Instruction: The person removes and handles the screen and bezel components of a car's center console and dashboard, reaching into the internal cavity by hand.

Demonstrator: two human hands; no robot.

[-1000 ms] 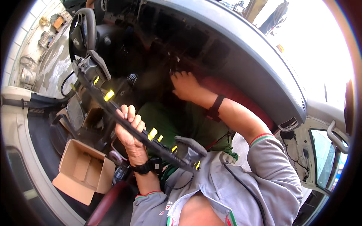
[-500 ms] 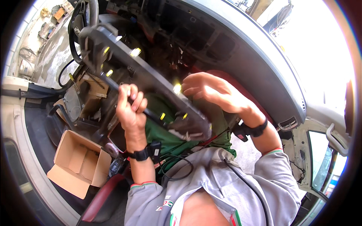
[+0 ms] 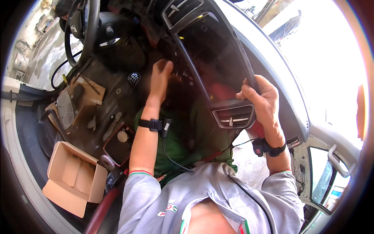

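A dark dashboard trim frame (image 3: 193, 70), with an air vent at each end and a wide opening between, is held slanted in front of the dashboard. My right hand (image 3: 265, 95) grips its right edge just above the lower vent (image 3: 233, 117), thumb on the face and fingers round the rim. Away from the frame, to its left, my left hand (image 3: 160, 76) reaches toward the dark dashboard recess. Its fingers are curled in, somewhat blurred; whatever they may hold is hidden.
The steering wheel (image 3: 91, 33) stands at upper left, and the gear knob (image 3: 133, 79) is left of my left hand. An open cardboard box (image 3: 74, 175) lies at lower left. A flattened cardboard piece (image 3: 91, 87) carries tools. The dashboard top (image 3: 290, 91) curves along the right.
The trim frame has turned over from its back with yellow clips to its vented front, and moved right and up. My left hand has let go; my right hand has taken hold.
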